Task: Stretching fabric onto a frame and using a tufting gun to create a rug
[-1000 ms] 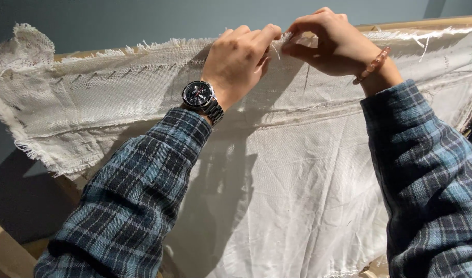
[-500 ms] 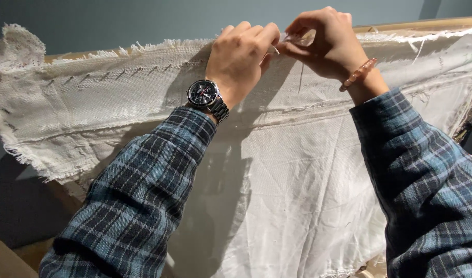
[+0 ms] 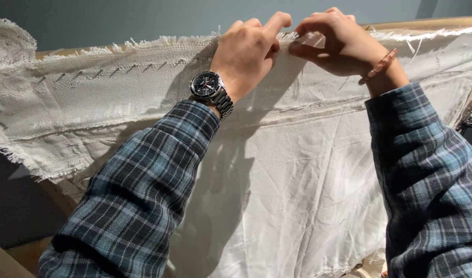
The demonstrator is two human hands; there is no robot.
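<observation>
A large off-white canvas cloth point(image 3: 298, 180) hangs over a wooden frame bar point(image 3: 432, 23), its top edge frayed and folded over. My left hand point(image 3: 246, 54), with a dark metal wristwatch point(image 3: 207, 87) on the wrist, pinches the folded top edge of the cloth. My right hand point(image 3: 339, 44), wearing a beaded bracelet point(image 3: 380, 64), grips the same edge just to the right, fingertips almost touching the left hand's. Both arms are in blue plaid sleeves.
A row of staples point(image 3: 107, 72) runs along the folded band at the upper left. A grey-blue wall point(image 3: 117, 20) stands behind. A frayed corner of the cloth point(image 3: 9, 38) sticks up at the far left. A wooden piece point(image 3: 1, 260) shows at the bottom left.
Both hands stayed on the cloth's top edge and shifted slightly. The right hand's fingers now curl over the edge closer to the left hand.
</observation>
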